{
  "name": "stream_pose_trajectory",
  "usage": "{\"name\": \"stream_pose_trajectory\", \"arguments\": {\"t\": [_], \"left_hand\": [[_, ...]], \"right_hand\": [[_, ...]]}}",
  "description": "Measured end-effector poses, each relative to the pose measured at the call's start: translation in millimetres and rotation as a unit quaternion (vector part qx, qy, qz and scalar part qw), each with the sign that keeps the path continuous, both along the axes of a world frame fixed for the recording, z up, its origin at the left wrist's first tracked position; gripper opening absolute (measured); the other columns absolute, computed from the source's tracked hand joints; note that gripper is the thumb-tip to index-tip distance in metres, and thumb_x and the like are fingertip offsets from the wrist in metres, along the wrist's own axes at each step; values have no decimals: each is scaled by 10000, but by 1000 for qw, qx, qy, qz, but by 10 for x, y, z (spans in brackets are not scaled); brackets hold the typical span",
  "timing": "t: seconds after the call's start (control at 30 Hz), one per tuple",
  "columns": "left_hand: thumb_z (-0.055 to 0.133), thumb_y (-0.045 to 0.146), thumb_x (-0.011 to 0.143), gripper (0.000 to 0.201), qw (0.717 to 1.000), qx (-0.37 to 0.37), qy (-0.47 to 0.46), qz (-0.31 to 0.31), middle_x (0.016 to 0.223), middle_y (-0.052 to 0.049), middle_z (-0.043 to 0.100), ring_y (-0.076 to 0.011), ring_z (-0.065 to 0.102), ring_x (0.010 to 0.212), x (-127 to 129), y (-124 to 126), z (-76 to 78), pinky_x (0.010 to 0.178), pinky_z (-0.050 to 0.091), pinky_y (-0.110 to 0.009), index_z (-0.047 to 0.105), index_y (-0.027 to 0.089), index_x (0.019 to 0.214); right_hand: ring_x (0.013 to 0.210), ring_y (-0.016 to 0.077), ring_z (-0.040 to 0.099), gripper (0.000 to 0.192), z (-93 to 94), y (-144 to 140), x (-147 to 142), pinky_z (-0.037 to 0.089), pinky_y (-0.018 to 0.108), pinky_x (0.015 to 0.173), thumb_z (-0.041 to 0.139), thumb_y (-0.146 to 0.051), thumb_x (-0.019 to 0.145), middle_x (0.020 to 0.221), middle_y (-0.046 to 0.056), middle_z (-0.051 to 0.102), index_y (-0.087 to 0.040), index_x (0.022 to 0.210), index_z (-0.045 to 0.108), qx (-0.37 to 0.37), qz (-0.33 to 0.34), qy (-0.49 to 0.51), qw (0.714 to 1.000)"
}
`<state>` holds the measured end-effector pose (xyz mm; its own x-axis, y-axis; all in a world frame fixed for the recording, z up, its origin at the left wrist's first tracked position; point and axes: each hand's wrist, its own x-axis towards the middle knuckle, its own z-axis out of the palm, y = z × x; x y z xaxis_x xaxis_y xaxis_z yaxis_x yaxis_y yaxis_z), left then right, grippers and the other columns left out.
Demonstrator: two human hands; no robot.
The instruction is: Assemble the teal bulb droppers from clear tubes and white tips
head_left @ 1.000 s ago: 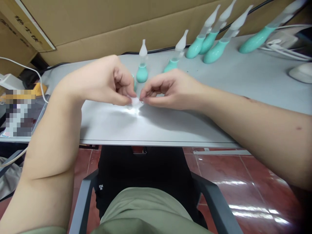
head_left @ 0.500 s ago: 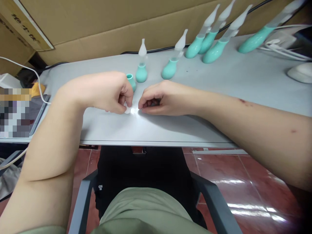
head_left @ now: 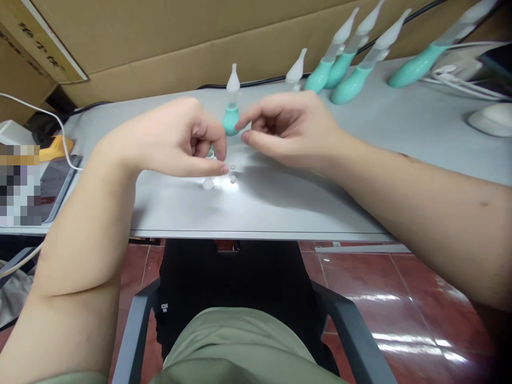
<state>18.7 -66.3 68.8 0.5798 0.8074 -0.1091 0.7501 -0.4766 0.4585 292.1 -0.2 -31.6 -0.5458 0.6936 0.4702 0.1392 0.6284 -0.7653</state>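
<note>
Both hands hover over the grey worktop (head_left: pixel 280 208), the left hand (head_left: pixel 176 140) curled with its grip pinched together over a small clear cap (head_left: pixel 208 184) and a tinier bit (head_left: pixel 232 180) lying just beneath. The right hand (head_left: pixel 290 128) has thumb and forefinger apart, forefinger tip touching the teal bulb (head_left: pixel 230 121) standing just behind.

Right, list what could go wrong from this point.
1. The two small clear pieces lie loose on the table under the left hand and near its front edge; a brush could send them to the floor.
2. The right hand hovers beside the upright teal bulb; a nudge may topple it.
3. Glare on the table makes the clear pieces hard to see.
</note>
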Motion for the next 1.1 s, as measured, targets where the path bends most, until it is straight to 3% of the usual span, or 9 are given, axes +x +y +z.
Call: {"name": "stream_pose_trajectory", "arguments": {"t": [0.17, 0.27, 0.37, 0.5, 0.57, 0.63, 0.8, 0.93, 1.1], "left_hand": [[864, 538, 952, 315, 966, 174, -182, 55, 650, -8, 566, -158, 410, 655, -1, 96, -192, 741, 406, -468, 783, 297, 767], [876, 609, 1011, 386, 919, 291, -256, 75, 749, -36, 631, -167, 431, 714, -58, 325, -353, 779, 421, -489, 776, 300, 802], [917, 839, 998, 542, 908, 313, -265, 91, 773, -21, 644, -166, 454, 715, -129, 531, -456, 749, 436, -472, 791, 320, 904], [963, 573, 1039, 398, 931, 277, -199, 129, 1300, -83, 907, -270, 784, 1074, -131, 617, -521, 999, 639, -497, 859, 324, 1331], [867, 396, 1043, 589, 937, 258, -186, 147, 1607, -182, 899, -341, 858, 1351, -98, 621, -545, 1134, 693, -530, 830, 182, 1591], [767, 347, 1035, 686, 946, 231, -175, 146, 1738, -199, 864, -379, 864, 1508, -71, 623, -552, 1215, 712, -556, 816, 138, 1686], [725, 371, 1017, 429, 976, 104, -184, 57, 1639, 80, 929, -326, 754, 1777, -65, 595, -490, 1516, 572, -492, 974, 458, 1355], [692, 330, 975, 467, 970, 128, -202, 45, 1489, 35, 988, -355, 879, 1554, -44, 531, -450, 1373, 659, -510, 1016, 341, 1311], [724, 454, 1109, 474, 985, 143, -97, 27, 1480, 3, 982, -382, 780, 1560, -3, 417, -369, 1372, 597, -560, 1004, 364, 1481]], "right_hand": [[766, 159, 562, 300, -47, 133, -44, 487, 392, 691, 993, -297, 1023, 1211, 42, 734, -297, 1206, 756, 24, -80, 36, 996], [1277, 307, 771, 432, -101, 199, -48, 654, 406, 783, 1000, -360, 1025, 1532, 120, 760, -329, 1381, 758, 60, -78, 46, 994], [1725, 389, 643, 571, -106, 212, -31, 783, 497, 1010, 928, -468, 1116, 1845, 105, 664, -417, 1651, 735, 76, -53, 14, 996], [1804, 432, 616, 524, -83, 204, -17, 730, 651, 1300, 832, -584, 1200, 1910, 76, 641, -503, 1716, 779, 55, -49, -48, 996], [1852, 442, 561, 473, -82, 206, -30, 710, 639, 1321, 836, -603, 1197, 1900, 94, 660, -462, 1648, 835, 52, -38, -56, 996], [1797, 421, 598, 471, -78, 205, -52, 706, 594, 1307, 839, -613, 1199, 1935, 109, 636, -406, 1621, 843, 47, -24, -65, 996], [1445, 359, 700, 546, 10, 173, -74, 678, 580, 1234, 883, -630, 1174, 1685, 161, 762, -340, 1626, 786, 39, -33, -120, 992], [1366, 369, 649, 340, 94, 155, -52, 659, 561, 1142, 917, -643, 1150, 1388, 134, 799, -348, 1233, 768, 56, -72, -125, 988], [1094, 249, 636, 641, 104, 135, -68, 620, 449, 1063, 1031, -404, 1061, 1227, 58, 723, -317, 970, 402, 42, -95, -22, 994]]}}
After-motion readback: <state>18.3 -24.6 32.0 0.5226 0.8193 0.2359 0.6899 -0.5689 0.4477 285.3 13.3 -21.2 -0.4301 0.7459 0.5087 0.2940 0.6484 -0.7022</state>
